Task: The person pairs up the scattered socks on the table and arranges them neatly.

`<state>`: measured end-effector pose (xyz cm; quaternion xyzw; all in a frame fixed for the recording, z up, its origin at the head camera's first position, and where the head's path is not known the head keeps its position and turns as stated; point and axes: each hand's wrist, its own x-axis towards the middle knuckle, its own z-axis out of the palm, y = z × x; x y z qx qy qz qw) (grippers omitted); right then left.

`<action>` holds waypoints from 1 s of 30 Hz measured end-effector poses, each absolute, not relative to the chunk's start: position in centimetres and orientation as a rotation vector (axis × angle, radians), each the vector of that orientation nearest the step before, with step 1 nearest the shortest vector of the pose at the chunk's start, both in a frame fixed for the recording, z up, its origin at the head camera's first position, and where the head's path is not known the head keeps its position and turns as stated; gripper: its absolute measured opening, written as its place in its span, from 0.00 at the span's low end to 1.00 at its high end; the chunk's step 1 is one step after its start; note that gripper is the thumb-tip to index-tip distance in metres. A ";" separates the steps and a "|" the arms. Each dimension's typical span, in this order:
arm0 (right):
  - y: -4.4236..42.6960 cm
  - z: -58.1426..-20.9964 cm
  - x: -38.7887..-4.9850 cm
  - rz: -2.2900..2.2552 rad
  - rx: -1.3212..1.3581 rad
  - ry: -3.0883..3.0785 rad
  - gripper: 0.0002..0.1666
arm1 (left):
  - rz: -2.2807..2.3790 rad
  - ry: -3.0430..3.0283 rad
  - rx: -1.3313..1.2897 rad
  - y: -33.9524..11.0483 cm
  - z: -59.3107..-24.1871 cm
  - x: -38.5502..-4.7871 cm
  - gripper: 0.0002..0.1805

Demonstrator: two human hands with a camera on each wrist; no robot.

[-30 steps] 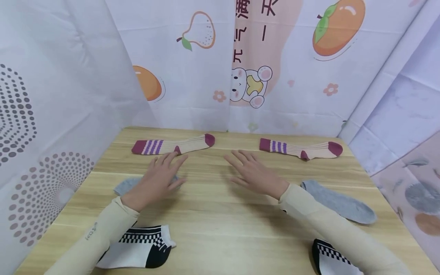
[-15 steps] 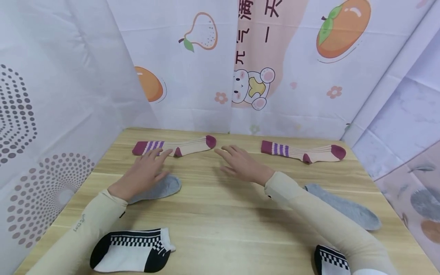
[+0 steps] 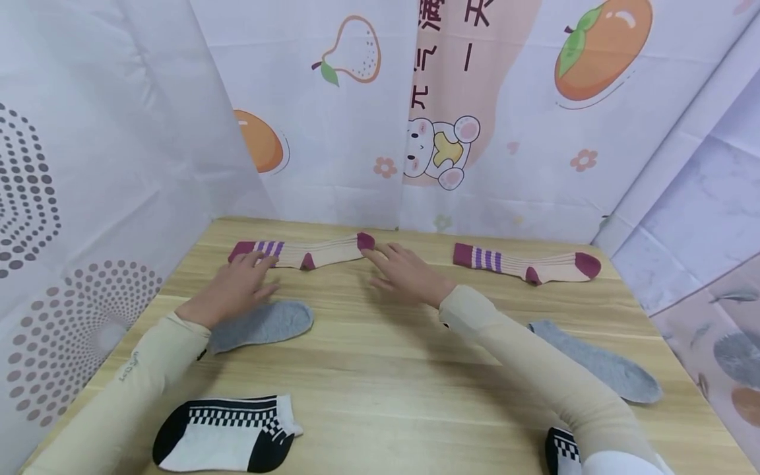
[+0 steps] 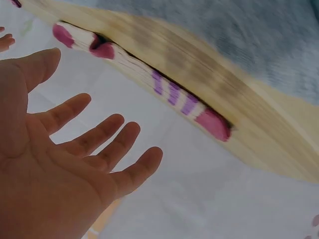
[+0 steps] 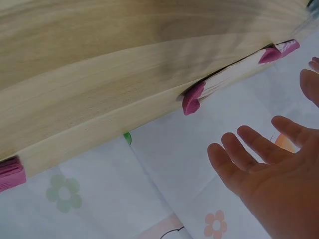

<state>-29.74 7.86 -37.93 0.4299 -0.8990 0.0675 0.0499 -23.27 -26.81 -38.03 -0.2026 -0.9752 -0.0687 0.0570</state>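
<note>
My left hand (image 3: 228, 293) hovers over the cuff end of a cream sock (image 3: 332, 252) with maroon toe, heel and cuff and purple stripes. Its fingers are spread and hold nothing; in the left wrist view they are apart from the striped sock (image 4: 134, 67). My right hand (image 3: 412, 274) is near that sock's maroon toe, fingers loosely extended and holding nothing. In the right wrist view a gap shows between these fingers and the same sock (image 5: 232, 72). Below the left hand lies a grey sock (image 3: 270, 323), partly hidden by hand and wrist.
A matching striped sock (image 3: 552, 267) lies at the back right of the wooden table (image 3: 368, 396). Another grey sock (image 3: 596, 363) is on the right. Black-and-white checkered socks lie front left (image 3: 216, 435) and front right, the latter sock (image 3: 564, 452) mostly behind the sleeve. Printed curtains (image 3: 332, 191) enclose the table.
Both hands have moved left, the left one off the grey sock toward the striped sock's cuff, the right one toward its toe. The socks lie as before.
</note>
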 end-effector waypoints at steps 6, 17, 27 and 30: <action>6.5 -38.3 -31.3 0.238 1.264 -2.826 0.35 | -0.321 -3.001 -0.633 -28.0 -39.1 -24.3 0.25; 6.2 -38.9 -34.8 0.421 1.121 -2.889 0.34 | -0.404 -3.121 -0.474 -29.7 -39.2 -28.3 0.32; 4.2 -39.7 -37.2 0.358 1.033 -2.941 0.27 | -0.441 -3.125 -0.343 -32.2 -39.8 -31.9 0.19; 3.2 -40.4 -37.8 0.337 1.054 -2.922 0.17 | -0.478 -3.115 -0.264 -32.9 -40.7 -32.8 0.16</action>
